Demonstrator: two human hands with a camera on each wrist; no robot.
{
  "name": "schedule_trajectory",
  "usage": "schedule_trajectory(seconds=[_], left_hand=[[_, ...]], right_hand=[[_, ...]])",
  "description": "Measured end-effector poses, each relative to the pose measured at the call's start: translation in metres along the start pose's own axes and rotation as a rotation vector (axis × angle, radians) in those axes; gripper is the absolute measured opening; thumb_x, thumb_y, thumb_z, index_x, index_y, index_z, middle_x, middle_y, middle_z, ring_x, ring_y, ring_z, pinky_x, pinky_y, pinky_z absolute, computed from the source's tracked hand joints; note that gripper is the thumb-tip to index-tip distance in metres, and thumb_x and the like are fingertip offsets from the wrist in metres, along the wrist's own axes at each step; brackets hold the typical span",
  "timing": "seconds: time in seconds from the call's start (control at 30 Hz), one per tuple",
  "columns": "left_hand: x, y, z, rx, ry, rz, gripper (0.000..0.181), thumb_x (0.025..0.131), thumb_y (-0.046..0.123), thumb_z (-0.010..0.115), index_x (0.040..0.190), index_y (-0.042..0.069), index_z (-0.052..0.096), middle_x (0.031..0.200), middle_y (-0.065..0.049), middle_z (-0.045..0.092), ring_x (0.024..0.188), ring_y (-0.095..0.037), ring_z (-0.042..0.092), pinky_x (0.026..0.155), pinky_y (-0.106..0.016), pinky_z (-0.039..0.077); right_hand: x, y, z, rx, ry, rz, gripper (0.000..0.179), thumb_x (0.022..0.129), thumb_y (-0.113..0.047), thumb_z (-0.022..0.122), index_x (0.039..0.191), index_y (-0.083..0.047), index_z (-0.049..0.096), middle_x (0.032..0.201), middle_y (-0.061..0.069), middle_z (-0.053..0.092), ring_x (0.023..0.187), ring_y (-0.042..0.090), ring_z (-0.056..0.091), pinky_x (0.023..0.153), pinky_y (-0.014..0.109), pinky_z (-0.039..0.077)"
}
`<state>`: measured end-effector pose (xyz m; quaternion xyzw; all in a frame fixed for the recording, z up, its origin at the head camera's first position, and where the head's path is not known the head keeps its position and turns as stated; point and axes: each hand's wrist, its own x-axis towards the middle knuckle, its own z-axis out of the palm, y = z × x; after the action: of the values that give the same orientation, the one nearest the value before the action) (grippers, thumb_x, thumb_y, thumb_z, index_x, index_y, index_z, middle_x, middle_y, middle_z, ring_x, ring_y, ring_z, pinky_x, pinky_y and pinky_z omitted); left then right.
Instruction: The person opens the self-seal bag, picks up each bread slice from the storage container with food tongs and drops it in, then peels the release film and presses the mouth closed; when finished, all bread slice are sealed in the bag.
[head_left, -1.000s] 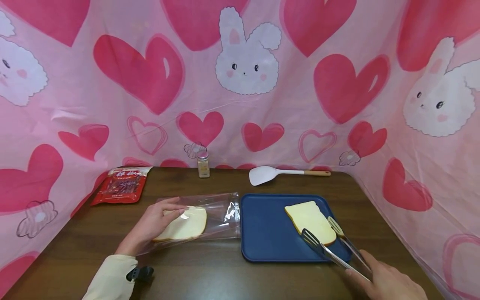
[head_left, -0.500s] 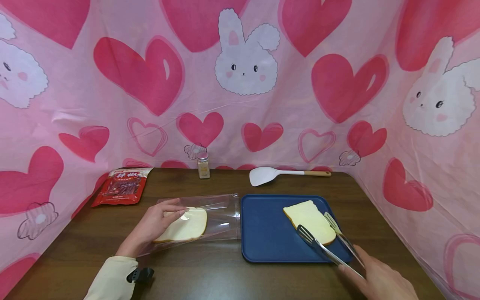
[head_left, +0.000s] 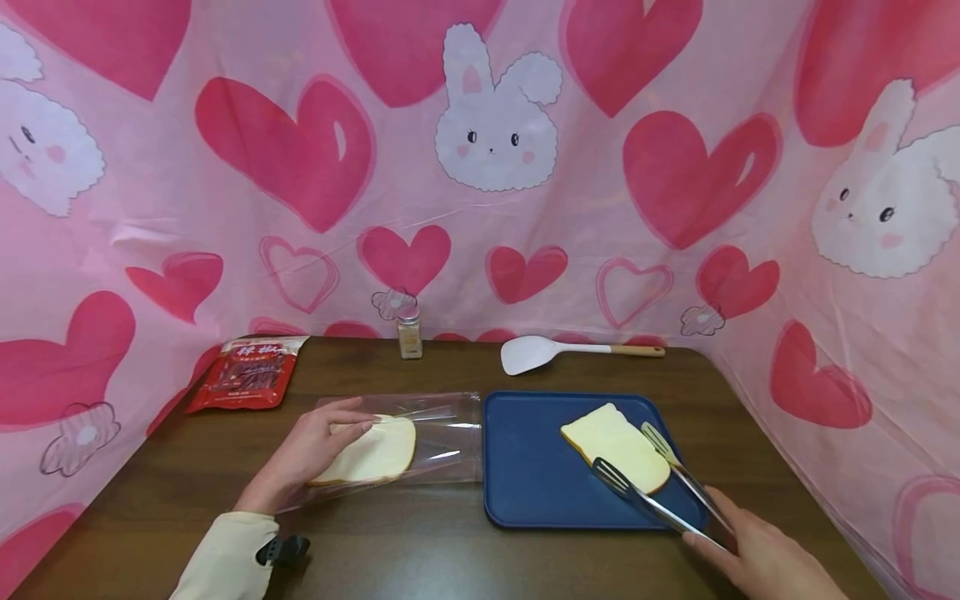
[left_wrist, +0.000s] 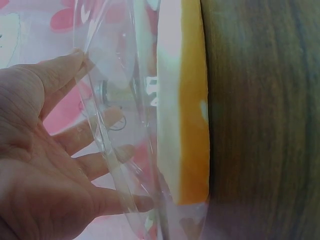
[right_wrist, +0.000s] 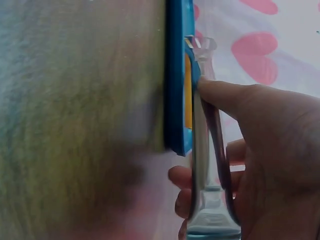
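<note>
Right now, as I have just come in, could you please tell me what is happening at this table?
Someone's left hand pinches the top of a clear bag with a bread slice inside. The right hand holds metal tongs, their ends at opposite sides of a second slice on the blue tray; whether they touch it is hard to tell. Behind these are a red packet, a small jar and a white spatula.

Dark brown wood-grain table [head_left: 420, 550] across the lower frame.
On it: red printed plastic packet [head_left: 251, 375], left; small clear jar [head_left: 409, 335], centre; white wooden-handled spatula [head_left: 583, 347], right of centre; transparent plastic bag [head_left: 450, 442], lower centre-left; blue rectangular tray [head_left: 525, 475], lower right.
</note>
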<state>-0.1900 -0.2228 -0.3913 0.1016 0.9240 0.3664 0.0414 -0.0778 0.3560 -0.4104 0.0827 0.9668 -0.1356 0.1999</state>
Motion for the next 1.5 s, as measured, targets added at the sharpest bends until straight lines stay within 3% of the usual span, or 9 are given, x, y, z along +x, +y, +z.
schedule_trajectory(seconds=[0.27, 0.5, 0.9, 1.27, 1.5], left_hand=[[0.0, 0.001, -0.001, 0.01, 0.011, 0.021, 0.032, 0.105, 0.035, 0.067, 0.126, 0.014, 0.079, 0.158, -0.023, 0.052, 0.149, -0.055, 0.04, 0.112, -0.078, 0.036], [0.0, 0.0, 0.0, 0.003, 0.017, 0.029, 0.031, 0.104, 0.034, 0.067, 0.125, 0.014, 0.079, 0.157, -0.023, 0.054, 0.148, -0.053, 0.041, 0.114, -0.076, 0.036], [0.001, -0.002, 0.0, -0.017, 0.019, 0.005, 0.031, 0.104, 0.033, 0.067, 0.125, 0.015, 0.079, 0.159, -0.022, 0.052, 0.15, -0.052, 0.039, 0.116, -0.077, 0.034], [0.0, -0.001, 0.0, -0.016, 0.018, 0.008, 0.031, 0.104, 0.034, 0.067, 0.125, 0.015, 0.079, 0.159, -0.023, 0.051, 0.149, -0.054, 0.04, 0.115, -0.078, 0.034], [-0.001, -0.001, 0.0, -0.001, 0.02, 0.023, 0.03, 0.104, 0.033, 0.067, 0.125, 0.015, 0.08, 0.158, -0.024, 0.052, 0.149, -0.055, 0.04, 0.115, -0.079, 0.031]], right_hand=[[-0.001, -0.002, -0.002, -0.014, 0.018, -0.03, 0.109, 0.087, -0.078, 0.064, 0.153, 0.006, 0.041, 0.125, 0.027, 0.065, 0.099, 0.035, 0.063, 0.075, 0.064, 0.061], [-0.004, -0.003, 0.003, -0.013, 0.053, -0.051, 0.101, 0.085, -0.074, 0.069, 0.151, 0.0, 0.047, 0.116, 0.013, 0.068, 0.093, 0.024, 0.062, 0.071, 0.057, 0.062], [-0.011, -0.009, 0.008, -0.056, 0.106, -0.069, 0.095, 0.089, -0.069, 0.07, 0.15, 0.001, 0.047, 0.119, 0.02, 0.07, 0.095, 0.03, 0.066, 0.075, 0.063, 0.061], [-0.015, -0.011, 0.015, -0.058, 0.147, -0.094, 0.083, 0.092, -0.064, 0.071, 0.147, -0.006, 0.048, 0.105, 0.007, 0.067, 0.086, 0.024, 0.062, 0.065, 0.049, 0.058], [-0.013, -0.01, 0.02, -0.047, 0.115, -0.051, 0.085, 0.09, -0.069, 0.069, 0.143, -0.007, 0.049, 0.092, 0.002, 0.059, 0.08, 0.021, 0.059, 0.061, 0.039, 0.052]])
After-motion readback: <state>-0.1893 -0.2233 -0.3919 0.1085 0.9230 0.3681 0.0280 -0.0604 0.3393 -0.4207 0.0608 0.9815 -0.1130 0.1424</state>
